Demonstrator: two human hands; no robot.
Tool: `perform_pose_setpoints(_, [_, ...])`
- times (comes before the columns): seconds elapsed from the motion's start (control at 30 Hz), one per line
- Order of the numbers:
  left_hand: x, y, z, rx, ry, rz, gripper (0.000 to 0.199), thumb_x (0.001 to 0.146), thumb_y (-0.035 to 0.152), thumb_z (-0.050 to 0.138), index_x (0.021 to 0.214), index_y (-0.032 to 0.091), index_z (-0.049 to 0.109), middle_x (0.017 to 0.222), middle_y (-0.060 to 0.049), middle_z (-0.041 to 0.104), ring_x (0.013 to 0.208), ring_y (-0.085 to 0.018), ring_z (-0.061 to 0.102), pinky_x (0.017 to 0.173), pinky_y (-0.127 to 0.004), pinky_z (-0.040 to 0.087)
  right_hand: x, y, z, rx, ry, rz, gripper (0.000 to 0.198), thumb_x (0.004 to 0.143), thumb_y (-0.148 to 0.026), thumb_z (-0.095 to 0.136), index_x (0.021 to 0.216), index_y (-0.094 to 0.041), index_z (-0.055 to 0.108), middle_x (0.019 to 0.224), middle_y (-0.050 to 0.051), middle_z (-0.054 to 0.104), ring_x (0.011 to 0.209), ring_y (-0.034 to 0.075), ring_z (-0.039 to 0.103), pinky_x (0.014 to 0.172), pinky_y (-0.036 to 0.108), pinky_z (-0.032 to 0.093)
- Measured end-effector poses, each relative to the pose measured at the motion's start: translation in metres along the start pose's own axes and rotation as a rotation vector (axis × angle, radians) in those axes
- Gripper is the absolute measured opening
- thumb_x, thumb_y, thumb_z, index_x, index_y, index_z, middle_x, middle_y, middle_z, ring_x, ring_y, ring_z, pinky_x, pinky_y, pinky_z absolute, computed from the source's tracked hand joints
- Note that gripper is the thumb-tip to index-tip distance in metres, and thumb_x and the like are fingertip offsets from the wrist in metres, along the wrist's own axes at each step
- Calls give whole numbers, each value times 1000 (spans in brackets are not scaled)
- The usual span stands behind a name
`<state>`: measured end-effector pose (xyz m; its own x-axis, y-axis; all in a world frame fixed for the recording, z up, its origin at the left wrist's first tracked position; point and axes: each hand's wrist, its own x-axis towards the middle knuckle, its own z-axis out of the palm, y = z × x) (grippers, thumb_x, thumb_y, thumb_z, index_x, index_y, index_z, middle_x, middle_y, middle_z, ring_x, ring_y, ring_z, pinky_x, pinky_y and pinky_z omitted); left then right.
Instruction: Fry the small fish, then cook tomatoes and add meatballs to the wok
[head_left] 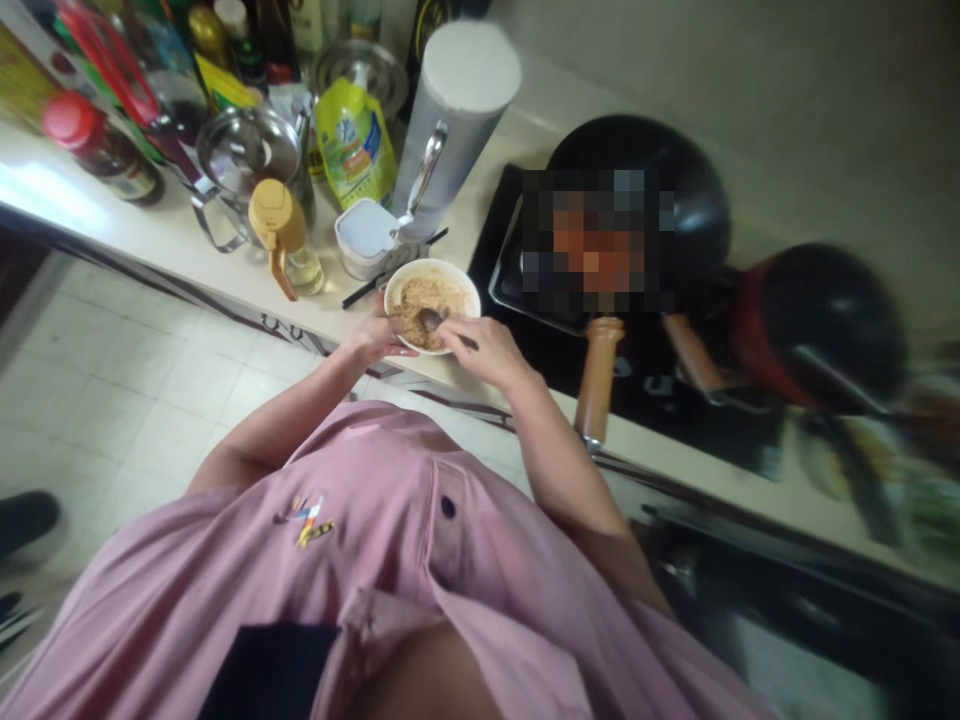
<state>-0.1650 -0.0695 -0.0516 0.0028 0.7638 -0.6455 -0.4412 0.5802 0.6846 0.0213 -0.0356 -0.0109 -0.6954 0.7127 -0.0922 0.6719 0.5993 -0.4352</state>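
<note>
A white bowl [474, 288] with a light-brown, lumpy mixture [433, 293] inside sits at the counter's front edge. My left hand [374, 336] grips the bowl's left side, its fingers partly hidden by the wall. In my right hand [486, 349] is a metal spoon [430, 319], its dark handle poking out below the fingers. The spoon's head is down in the mixture. Dark chopsticks [361, 293] lie on the counter just behind the bowl.
Behind the bowl stand a lidded white container [366, 238], an oil bottle [289, 235], a tall pitcher [459, 120] and a yellow pouch [356, 145]. On the right, a black wok [694, 215] with wooden handle [600, 375] and a red pot [772, 320] occupy the stove.
</note>
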Motion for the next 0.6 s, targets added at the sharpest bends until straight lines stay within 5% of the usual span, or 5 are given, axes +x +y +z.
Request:
perform_pose_setpoints(0.07, [0,1,0,-13,-1,-13,73,70,0,59,136,28,46,101,-5,72,79,-25,74,81,-51,61,5,4,1,-64,68,93,31,99,-28,41,90,-22,70,98,6,73,84,19,62,65,29,32])
perform_pose_setpoints(0.23, [4,0,-3,-55,7,-34,75,67,-2,61,136,24,50,86,-4,71,83,-28,74,78,-52,63,11,1,2,-68,34,10,32,100,-27,40,89,-22,70,97,6,72,87,19,61,65,29,32])
perform_pose_setpoints(0.33, [5,-2,-3,-84,2,-6,75,66,-2,64,135,27,52,85,-2,70,84,-29,74,77,-54,63,8,5,0,-140,147,81,33,100,-28,39,92,-21,70,99,9,72,87,21,61,64,30,31])
perform_pose_setpoints(0.4, [5,-2,-3,-85,0,-6,76,67,-2,63,135,29,51,85,-2,70,84,-29,74,78,-53,63,5,6,1,-195,102,114,30,98,-26,41,90,-20,70,97,10,72,83,21,60,62,31,28])
perform_pose_setpoints(0.6, [1,0,-1,12,-17,-31,70,68,0,53,135,22,50,92,-6,74,80,-28,75,81,-52,62,-15,-9,3,-18,30,-45,34,101,-29,38,91,-22,70,95,5,72,87,18,63,68,28,35])
